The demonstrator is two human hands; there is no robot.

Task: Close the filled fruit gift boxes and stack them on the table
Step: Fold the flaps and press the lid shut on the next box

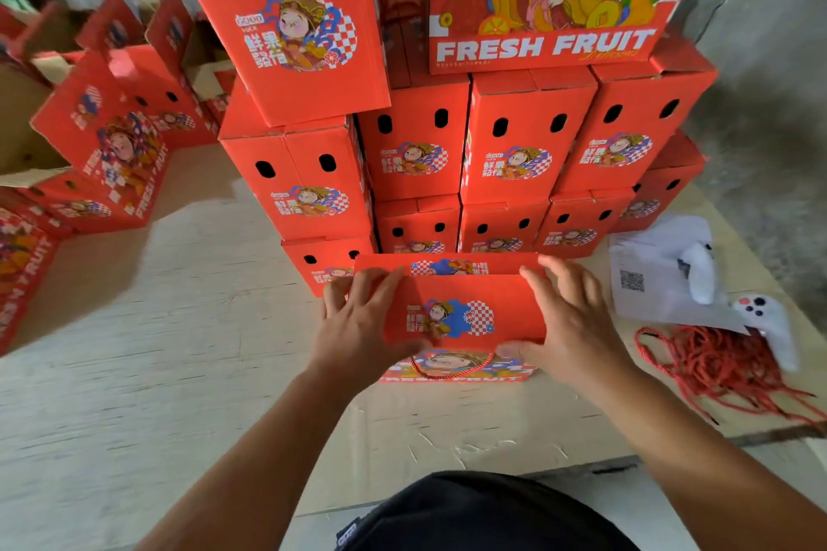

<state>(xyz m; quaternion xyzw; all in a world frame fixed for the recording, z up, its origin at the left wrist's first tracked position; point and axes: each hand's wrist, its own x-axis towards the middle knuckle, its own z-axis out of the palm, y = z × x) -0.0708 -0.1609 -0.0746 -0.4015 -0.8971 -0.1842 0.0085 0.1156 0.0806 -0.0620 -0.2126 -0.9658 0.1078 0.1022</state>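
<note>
Red gift box (pixel 461 318) lying on the surface just in front of the stacked boxes (pixel 447 157), long axis running left to right. Gripped at either end: left hand (pixel 362 327) and right hand (pixel 568 327), fingers spread over the top flap, thumbs under its near edge, equally near.

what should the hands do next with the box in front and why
Probably press the top flap flat and shut. Both the left hand and right hand already grip its ends, thumbs under the near edge, and the box sits before the stack, not yet on it.
</note>
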